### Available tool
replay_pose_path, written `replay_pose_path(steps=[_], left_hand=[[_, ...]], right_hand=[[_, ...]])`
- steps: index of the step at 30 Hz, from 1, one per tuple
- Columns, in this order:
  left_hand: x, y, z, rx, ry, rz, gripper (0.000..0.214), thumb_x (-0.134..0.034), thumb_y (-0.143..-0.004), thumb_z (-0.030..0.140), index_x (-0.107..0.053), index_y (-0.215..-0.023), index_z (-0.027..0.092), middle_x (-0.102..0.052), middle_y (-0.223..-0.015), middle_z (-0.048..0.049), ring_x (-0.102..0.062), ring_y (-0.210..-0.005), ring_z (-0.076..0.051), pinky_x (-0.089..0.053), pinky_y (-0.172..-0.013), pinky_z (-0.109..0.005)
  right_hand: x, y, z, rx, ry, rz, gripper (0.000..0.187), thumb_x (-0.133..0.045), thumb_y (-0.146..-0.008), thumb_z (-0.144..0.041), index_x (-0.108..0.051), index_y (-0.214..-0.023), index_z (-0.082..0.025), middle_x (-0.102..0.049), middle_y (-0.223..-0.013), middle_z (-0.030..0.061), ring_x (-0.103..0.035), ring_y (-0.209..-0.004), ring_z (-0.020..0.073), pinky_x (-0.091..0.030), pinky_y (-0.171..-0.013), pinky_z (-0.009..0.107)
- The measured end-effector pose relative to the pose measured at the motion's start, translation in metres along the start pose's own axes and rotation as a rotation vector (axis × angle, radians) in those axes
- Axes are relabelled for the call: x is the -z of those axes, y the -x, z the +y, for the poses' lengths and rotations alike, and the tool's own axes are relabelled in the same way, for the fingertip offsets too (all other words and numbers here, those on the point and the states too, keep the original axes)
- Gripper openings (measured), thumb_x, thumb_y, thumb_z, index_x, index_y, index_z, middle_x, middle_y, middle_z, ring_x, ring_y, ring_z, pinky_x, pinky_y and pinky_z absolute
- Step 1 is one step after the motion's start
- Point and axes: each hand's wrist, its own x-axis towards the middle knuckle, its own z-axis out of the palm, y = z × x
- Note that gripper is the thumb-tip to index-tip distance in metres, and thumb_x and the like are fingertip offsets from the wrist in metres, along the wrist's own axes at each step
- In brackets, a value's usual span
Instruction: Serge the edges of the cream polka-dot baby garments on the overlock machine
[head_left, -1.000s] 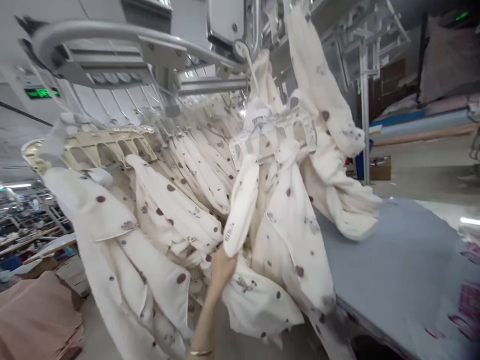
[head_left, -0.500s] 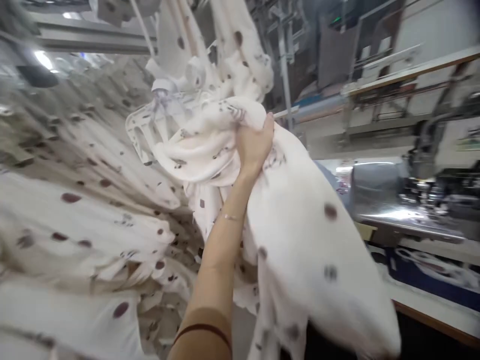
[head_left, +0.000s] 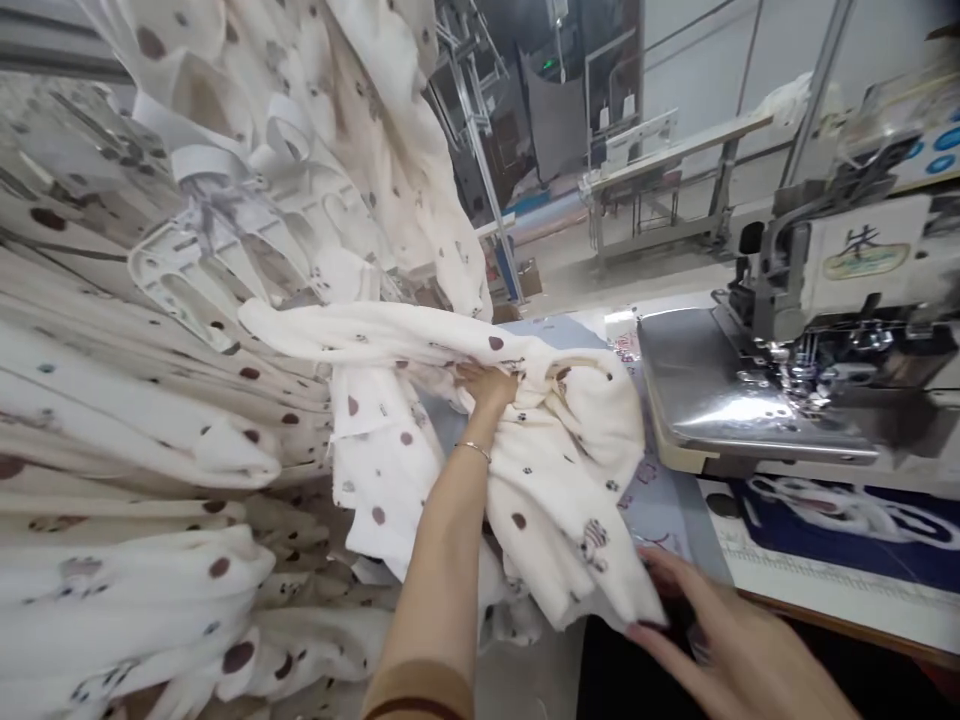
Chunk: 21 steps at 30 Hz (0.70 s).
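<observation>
A cream fleecy garment piece (head_left: 555, 480) with brown spots and small animal prints lies bunched beside the sewing machine, partly on a blue-grey surface. My left hand (head_left: 487, 388) grips its upper folds, the fingertips partly sunk in the cloth. At the lower right, my right hand (head_left: 720, 620) is slightly blurred, thumb and forefinger apart around the garment's lower corner. Both fingertips are close to the cloth edge; firm contact is unclear. A white plastic clip hanger (head_left: 187, 270) hangs at the upper left, beside more of the spotted cloth.
Many spotted cloth pieces (head_left: 142, 440) hang densely along the left. On the right stands a sewing machine (head_left: 840, 270) with a shiny metal plate (head_left: 720, 390). A navy mat (head_left: 922, 560) with white cord lies at the table's front. Another worktable (head_left: 675, 150) stands behind.
The garment has moved lower, spreading toward the machine, with my left hand lower too. My right hand has come into view at its corner. The view has turned right.
</observation>
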Motion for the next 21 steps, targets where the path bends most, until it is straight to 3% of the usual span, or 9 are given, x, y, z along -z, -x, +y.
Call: replay_pose_path(steps=[3, 6, 10, 12, 13, 15, 18, 21], left_hand=[[0.014, -0.007, -0.009, -0.011, 0.024, -0.003, 0.086, -0.047, -0.084, 0.059, -0.026, -0.144, 0.000, -0.024, -0.149, -0.0291, -0.018, -0.141, -0.040, -0.018, -0.111, -0.058], [0.040, 0.015, -0.023, -0.172, 0.102, -0.041, 0.078, -0.044, -0.087, 0.058, -0.034, -0.140, 0.002, -0.034, -0.146, -0.0275, -0.026, -0.139, -0.039, -0.026, -0.110, -0.052], [0.089, 0.081, -0.037, -0.551, 0.235, -0.120, 0.053, -0.049, -0.089, 0.049, -0.050, -0.131, 0.017, -0.053, -0.135, -0.0121, -0.046, -0.128, -0.025, -0.035, -0.107, -0.037], [0.109, 0.120, -0.035, -0.807, 0.311, -0.205, 0.064, -0.063, -0.078, 0.055, -0.047, -0.132, 0.026, -0.054, -0.135, -0.0036, -0.049, -0.125, -0.020, -0.038, -0.105, -0.030], [0.116, 0.137, -0.030, -0.988, 0.364, -0.280, 0.073, -0.066, -0.075, 0.056, -0.043, -0.136, 0.023, -0.053, -0.136, -0.0071, -0.050, -0.124, -0.023, -0.042, -0.101, -0.032], [0.124, 0.158, -0.016, -1.144, 0.387, -0.323, 0.065, -0.067, -0.077, 0.046, -0.047, -0.130, 0.017, -0.061, -0.123, -0.0116, -0.059, -0.109, -0.026, -0.049, -0.087, -0.034], [0.129, 0.159, 0.007, -1.133, 0.309, -0.293, 0.013, -0.059, -0.080, 0.025, -0.062, -0.087, 0.015, -0.067, -0.079, -0.0057, -0.062, -0.072, -0.020, -0.045, -0.062, -0.029], [0.138, 0.146, 0.021, -1.107, 0.351, -0.296, 0.023, -0.056, -0.082, 0.025, -0.051, -0.061, 0.017, -0.056, -0.058, 0.0005, -0.053, -0.059, -0.014, -0.036, -0.054, -0.025]], right_hand=[[-0.014, -0.013, -0.013, 0.163, 0.043, 0.068, 0.039, -0.032, -0.099, -0.034, -0.051, -0.124, -0.011, -0.066, -0.085, 0.0070, -0.065, -0.065, 0.0169, -0.048, -0.045, 0.024], [-0.006, -0.034, -0.009, 0.222, -0.003, 0.130, 0.029, -0.031, -0.097, -0.021, -0.057, -0.111, -0.017, -0.066, -0.083, 0.0035, -0.065, -0.065, 0.0137, -0.050, -0.052, 0.021], [0.023, -0.072, 0.010, 0.224, -0.058, 0.181, 0.024, -0.035, -0.096, -0.019, -0.057, -0.107, -0.018, -0.066, -0.091, 0.0027, -0.065, -0.073, 0.0116, -0.051, -0.060, 0.018], [0.035, -0.092, 0.014, 0.266, -0.082, 0.212, 0.023, -0.038, -0.096, -0.018, -0.056, -0.110, -0.019, -0.066, -0.095, 0.0021, -0.065, -0.079, 0.0116, -0.052, -0.065, 0.019], [0.041, -0.101, 0.013, 0.299, -0.094, 0.234, 0.022, -0.039, -0.096, -0.018, -0.056, -0.111, -0.020, -0.065, -0.096, 0.0015, -0.064, -0.082, 0.0113, -0.052, -0.068, 0.019], [0.053, -0.114, 0.007, 0.361, -0.111, 0.294, 0.021, -0.044, -0.095, -0.016, -0.055, -0.111, -0.022, -0.065, -0.096, -0.0006, -0.063, -0.084, 0.0102, -0.051, -0.074, 0.019], [0.074, -0.116, -0.007, 0.334, -0.092, 0.411, 0.022, -0.053, -0.091, -0.014, -0.056, -0.111, -0.022, -0.063, -0.096, -0.0006, -0.061, -0.084, 0.0108, -0.048, -0.081, 0.023], [0.083, -0.101, -0.020, 0.137, -0.076, 0.473, 0.018, -0.057, -0.091, -0.023, -0.056, -0.109, -0.020, -0.062, -0.100, 0.0030, -0.059, -0.087, 0.0143, -0.046, -0.084, 0.027]])
